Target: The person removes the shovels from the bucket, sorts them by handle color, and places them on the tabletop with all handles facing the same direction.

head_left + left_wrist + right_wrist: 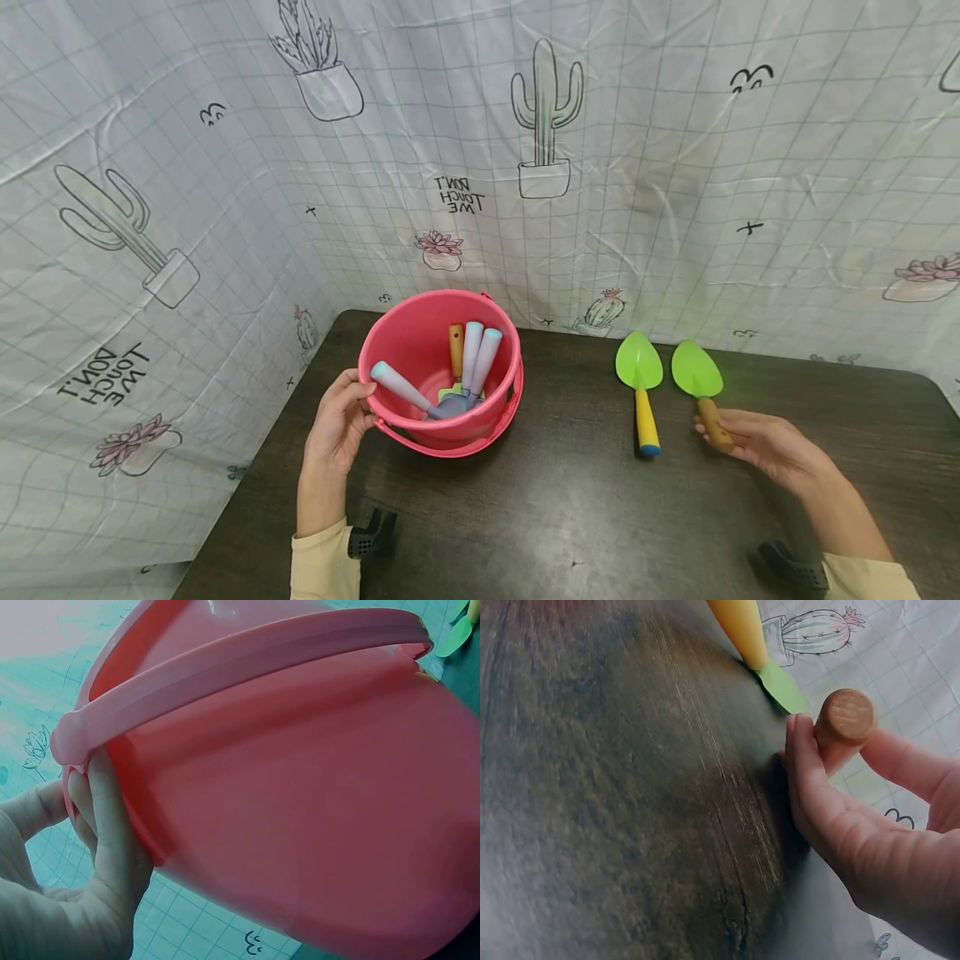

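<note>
A pink bucket (438, 437) stands at the left of the dark table. My left hand (339, 421) grips its rim, thumb over the edge and fingers outside, as the left wrist view also shows. Inside lean several tools with pale lilac handles (480, 358) and one with a wooden handle (456, 350); their lower ends are partly hidden. On the right, my right hand (765, 446) holds a green trowel (697, 369) by its brown wooden handle (847, 724), between thumb and fingers. Just left of it lies another green trowel (639, 362) with a yellow, blue-tipped handle.
The bucket's pink handle (504, 421) hangs down on its front right side. Behind the table (570, 500) hangs a white checked cloth (637, 167) with cactus drawings, which also runs along the left side.
</note>
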`<action>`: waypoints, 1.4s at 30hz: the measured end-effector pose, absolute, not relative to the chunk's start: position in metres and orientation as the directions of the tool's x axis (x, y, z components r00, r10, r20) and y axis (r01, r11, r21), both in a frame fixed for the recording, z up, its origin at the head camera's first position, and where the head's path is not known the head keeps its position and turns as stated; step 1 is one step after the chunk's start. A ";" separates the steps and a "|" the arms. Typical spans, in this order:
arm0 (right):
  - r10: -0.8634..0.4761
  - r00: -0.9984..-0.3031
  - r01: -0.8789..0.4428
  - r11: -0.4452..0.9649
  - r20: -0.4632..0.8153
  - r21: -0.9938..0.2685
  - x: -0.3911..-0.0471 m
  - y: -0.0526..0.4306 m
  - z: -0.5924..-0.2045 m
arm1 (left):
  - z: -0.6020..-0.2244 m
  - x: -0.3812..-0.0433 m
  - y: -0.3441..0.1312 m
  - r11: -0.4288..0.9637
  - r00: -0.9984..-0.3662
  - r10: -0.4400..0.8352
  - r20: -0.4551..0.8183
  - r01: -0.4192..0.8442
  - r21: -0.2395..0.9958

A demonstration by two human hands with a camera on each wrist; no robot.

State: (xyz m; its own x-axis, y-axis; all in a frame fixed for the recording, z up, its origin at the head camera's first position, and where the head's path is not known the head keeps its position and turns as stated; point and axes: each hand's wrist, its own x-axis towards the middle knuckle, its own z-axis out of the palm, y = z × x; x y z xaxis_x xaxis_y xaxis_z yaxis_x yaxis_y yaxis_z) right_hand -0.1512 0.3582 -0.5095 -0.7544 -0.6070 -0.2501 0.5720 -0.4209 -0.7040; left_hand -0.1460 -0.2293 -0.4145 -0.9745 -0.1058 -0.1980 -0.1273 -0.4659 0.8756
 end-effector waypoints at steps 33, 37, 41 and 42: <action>-0.133 -0.875 0.385 0.393 -0.466 -0.835 -0.144 0.339 -0.487 | -0.414 -0.145 -0.229 -0.461 -0.977 -0.099 -0.189 -0.123 0.879; -0.139 -0.868 0.404 0.360 -0.477 -0.841 -0.144 0.338 -0.486 | -0.413 -0.145 -0.229 -0.462 -0.977 -0.096 -0.188 -0.124 0.878; -0.144 -0.863 0.414 0.346 -0.484 -0.842 -0.143 0.337 -0.485 | -0.413 -0.144 -0.228 -0.460 -0.977 -0.099 -0.187 -0.122 0.880; -0.143 -0.863 0.414 0.349 -0.485 -0.840 -0.143 0.337 -0.484 | -0.413 -0.145 -0.228 -0.459 -0.977 -0.100 -0.186 -0.120 0.880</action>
